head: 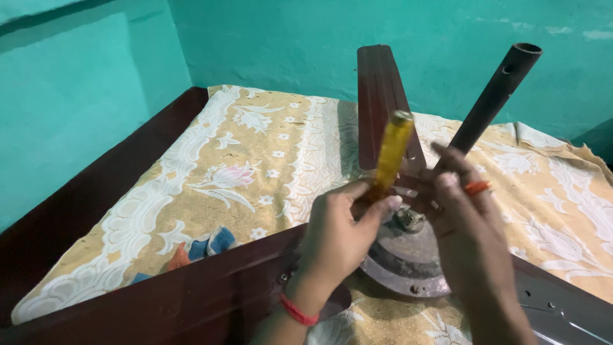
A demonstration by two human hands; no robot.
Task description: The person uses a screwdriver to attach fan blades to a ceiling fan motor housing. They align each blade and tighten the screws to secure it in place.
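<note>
The left hand [338,233] grips the yellow screwdriver [391,153] by the lower part of its handle; its long axis stands nearly upright, leaning a little to the right, tip hidden near the fan motor [402,255]. The right hand [469,223] is just beside it, fingers loosely curled at the motor's top nut [408,219]; whether it pinches anything I cannot tell. Dark fan blades [380,102] and a downrod [491,96] point far. All lies on a bed [96,191] with a floral sheet [242,160], between teal walls [287,38].

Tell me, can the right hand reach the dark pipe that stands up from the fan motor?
Probably yes. The right hand is beside the base of the dark pipe, its fingers empty and open, and nothing lies between them.
</note>
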